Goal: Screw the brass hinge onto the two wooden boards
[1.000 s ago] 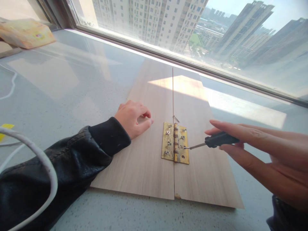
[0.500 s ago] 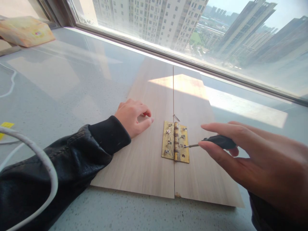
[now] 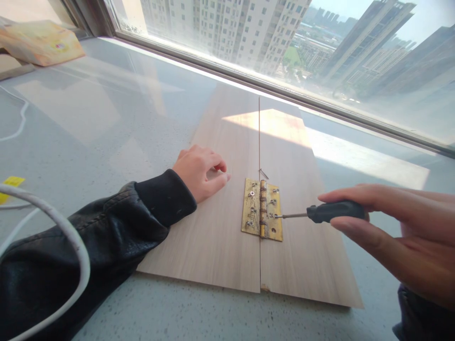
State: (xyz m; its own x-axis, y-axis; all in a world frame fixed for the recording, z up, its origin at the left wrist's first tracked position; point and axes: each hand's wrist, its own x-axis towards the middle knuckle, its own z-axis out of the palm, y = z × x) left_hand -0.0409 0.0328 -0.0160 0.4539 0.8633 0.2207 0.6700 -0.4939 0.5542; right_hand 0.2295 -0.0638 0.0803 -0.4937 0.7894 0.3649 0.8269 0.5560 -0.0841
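Note:
A brass hinge (image 3: 251, 208) lies across the seam of two pale wooden boards (image 3: 216, 251), with several screws standing in its holes. The lower right hole has no screw in it. My right hand (image 3: 394, 227) pinches the black handle of a screwdriver (image 3: 322, 213) between thumb and fingers. The thin shaft lies nearly level, its tip at a screw (image 3: 276, 216) in the right leaf. Resting on the left board, my left hand (image 3: 201, 173) holds nothing; its fingers are loosely curled, thumb apart from the index. Above the hinge, a loose screw (image 3: 263, 174) lies by the seam.
A white cable (image 3: 76, 241) loops over my left sleeve, near a yellow tag (image 3: 12, 184). The boards lie on a speckled pale counter (image 3: 149, 312) below a window. A yellowish packet (image 3: 46, 45) sits at the far left.
My right hand has slid back to the right along the screwdriver, showing more of its handle. The tip stays at the same screw. My left hand keeps its place on the board.

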